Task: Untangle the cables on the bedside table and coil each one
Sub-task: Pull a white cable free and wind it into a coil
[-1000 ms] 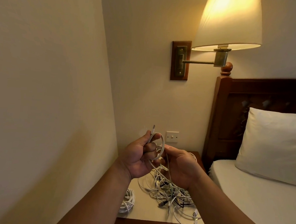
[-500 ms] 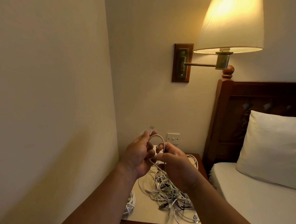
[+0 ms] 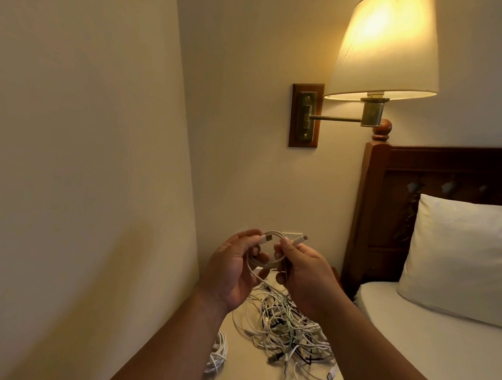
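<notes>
Head view: tangled cables (image 3: 288, 333) on bedside table (image 3: 240, 364).

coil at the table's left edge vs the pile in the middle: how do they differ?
The coil is wound in neat loops; the pile is a loose tangle. The coil looks all white; the pile mixes white with dark and greenish strands. The coil is small and compact; the pile spreads much wider. Both lie on the table.

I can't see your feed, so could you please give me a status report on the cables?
Left hand, right hand grip one white cable, looped. Its tail runs into the tangle on the table. One coil lies at left.
</notes>
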